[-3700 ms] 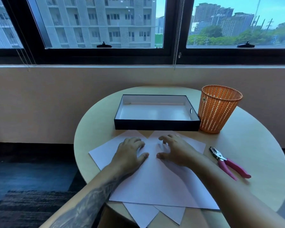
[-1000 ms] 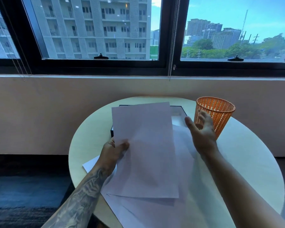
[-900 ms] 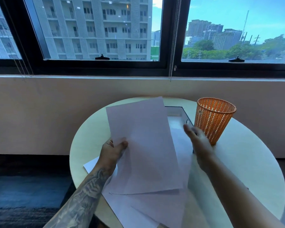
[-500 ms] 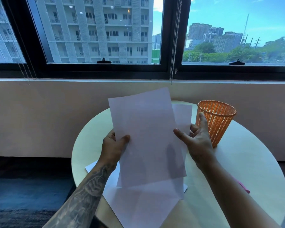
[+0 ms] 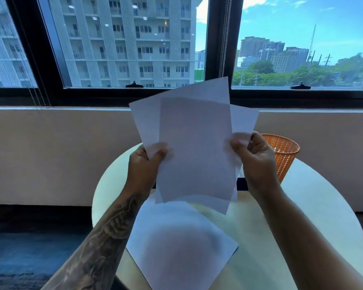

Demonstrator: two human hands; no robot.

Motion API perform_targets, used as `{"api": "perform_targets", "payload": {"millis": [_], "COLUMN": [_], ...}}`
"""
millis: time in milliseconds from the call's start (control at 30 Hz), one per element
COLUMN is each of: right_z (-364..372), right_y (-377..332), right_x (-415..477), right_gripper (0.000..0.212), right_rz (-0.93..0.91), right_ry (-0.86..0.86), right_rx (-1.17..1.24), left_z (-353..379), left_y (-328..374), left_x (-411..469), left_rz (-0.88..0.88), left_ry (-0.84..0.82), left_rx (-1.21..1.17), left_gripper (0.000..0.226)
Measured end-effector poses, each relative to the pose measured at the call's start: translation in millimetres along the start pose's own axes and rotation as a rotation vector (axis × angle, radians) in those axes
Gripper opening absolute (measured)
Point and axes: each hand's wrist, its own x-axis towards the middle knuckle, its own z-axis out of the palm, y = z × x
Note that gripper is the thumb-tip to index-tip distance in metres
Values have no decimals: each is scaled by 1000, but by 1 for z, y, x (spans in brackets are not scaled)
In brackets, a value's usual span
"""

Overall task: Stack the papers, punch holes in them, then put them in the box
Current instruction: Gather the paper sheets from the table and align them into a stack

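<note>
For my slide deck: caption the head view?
Both hands hold fanned papers above a round table.

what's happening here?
A person holds a fanned, uneven bunch of papers upright above the table, left hand on one edge, right hand on the other. One sheet lies on the table. An orange basket stands at the right. No punching yet.

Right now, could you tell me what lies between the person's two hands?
In the head view, the fanned sheets span the gap, gripped by the left hand and right hand.
</note>
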Motion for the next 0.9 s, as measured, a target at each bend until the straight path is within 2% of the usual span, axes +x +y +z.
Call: {"api": "perform_targets", "payload": {"millis": [67, 200, 300, 433, 533, 600, 733, 900], "right_z": [1, -5, -7, -2, -2, -5, -7, -1], "right_y": [-1, 19, 35, 34, 33, 43, 72, 77], "right_x": [0, -16, -25, -20, -17, -22, -38, -32], "right_gripper": [14, 13, 17, 24, 21, 21, 28, 31], "right_rz": [-9, 92, 158, 155, 156, 193, 282, 262], "right_ry": [4, -22, -20, -3, -26, -23, -21, -34], "right_rx": [8, -12, -54, -77, -31, -36, -104, -133], "left_z": [-1, -8, -11, -5, -9, -15, -18, -19], "left_y": [2, -18, -33, -24, -20, -29, -52, -55], "left_x": [0, -10, -17, -15, -13, -16, -23, -19], "left_rz": [23, -7, -44, -26, 3, -19, -136, -140], "left_ry": [18, -21, -43, -33, -18, -26, -117, -67], "left_rx": [-3, 49, 71, 32, 18, 39, 79, 71], "left_gripper": [6, 19, 19, 24, 19, 17, 30, 24]}}
